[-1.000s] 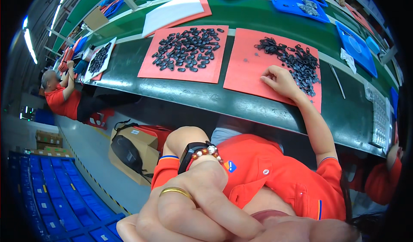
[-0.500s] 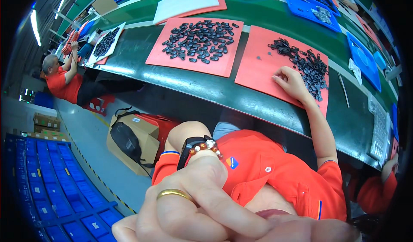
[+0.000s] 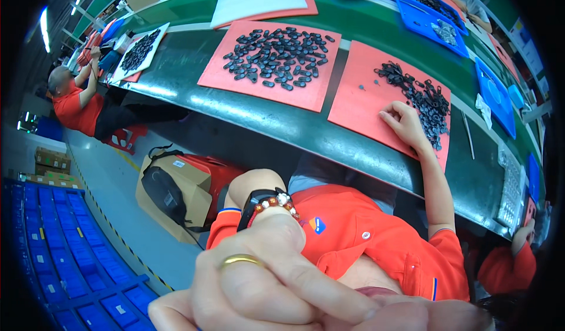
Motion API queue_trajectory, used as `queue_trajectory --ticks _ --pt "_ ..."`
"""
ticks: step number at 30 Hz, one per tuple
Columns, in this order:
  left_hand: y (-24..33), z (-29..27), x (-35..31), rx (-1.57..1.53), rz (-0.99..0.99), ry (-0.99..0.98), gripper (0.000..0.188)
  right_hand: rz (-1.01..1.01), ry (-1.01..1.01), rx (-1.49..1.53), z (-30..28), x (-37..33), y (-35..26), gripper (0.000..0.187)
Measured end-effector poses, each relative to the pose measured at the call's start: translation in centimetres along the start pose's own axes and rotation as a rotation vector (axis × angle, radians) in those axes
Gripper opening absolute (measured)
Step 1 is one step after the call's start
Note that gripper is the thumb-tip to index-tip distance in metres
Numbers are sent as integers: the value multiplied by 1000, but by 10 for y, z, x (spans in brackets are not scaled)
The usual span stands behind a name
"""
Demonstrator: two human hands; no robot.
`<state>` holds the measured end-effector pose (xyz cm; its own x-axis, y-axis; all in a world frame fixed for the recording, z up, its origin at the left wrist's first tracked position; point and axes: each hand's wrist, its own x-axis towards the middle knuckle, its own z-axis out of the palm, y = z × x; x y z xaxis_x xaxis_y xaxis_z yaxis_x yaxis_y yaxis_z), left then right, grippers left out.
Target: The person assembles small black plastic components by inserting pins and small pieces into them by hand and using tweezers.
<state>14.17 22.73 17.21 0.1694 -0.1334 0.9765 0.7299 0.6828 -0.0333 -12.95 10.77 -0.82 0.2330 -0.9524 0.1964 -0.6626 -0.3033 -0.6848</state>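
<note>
My right hand rests on the right pink mat, its fingers loosely curled, nothing visible in them. Just beyond and beside it lies a pile of small black parts, with a couple of loose grey pieces to its left. My left hand is raised very close to the camera, a gold ring on one finger and a beaded bracelet and dark band at the wrist. Its fingers are bent and closed; whatever they may hold or touch is hidden.
Another pink mat carries many spread black oval parts. Behind are white sheets and blue trays. A thin rod and a keyboard lie right. A co-worker sits far left; a carton stands below.
The whole view has tilted slightly, so the bench appears shifted. My right hand stays on the mat beside the pile, and my left hand stays raised near the camera with fingers bent.
</note>
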Motion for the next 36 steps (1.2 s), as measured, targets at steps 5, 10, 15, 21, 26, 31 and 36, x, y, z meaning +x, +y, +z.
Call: queue_trajectory --ticks 5,10,15,21,26,31,36 --pt "-9 -14 10 -2 -149 -93 23 23 -10 -10 -3 1 2 14" --pt "-30 -31 13 -165 -65 -74 32 8 -23 -4 -3 5 -4 12" --pt "-30 -62 38 -821 -748 111 19 -9 -4 -4 -4 1 2 11" --pt "-56 -74 41 -1037 -887 212 25 31 -54 35 -10 0 -3 10" --pt "-91 -80 29 -1255 -791 274 34 64 -102 73 -12 2 -4 8" --pt "-119 -64 13 -1119 -711 374 54 43 -94 87 -13 1 -7 8" --pt "-156 -88 -29 -179 -1308 315 12 31 -43 72 -17 3 -3 9"
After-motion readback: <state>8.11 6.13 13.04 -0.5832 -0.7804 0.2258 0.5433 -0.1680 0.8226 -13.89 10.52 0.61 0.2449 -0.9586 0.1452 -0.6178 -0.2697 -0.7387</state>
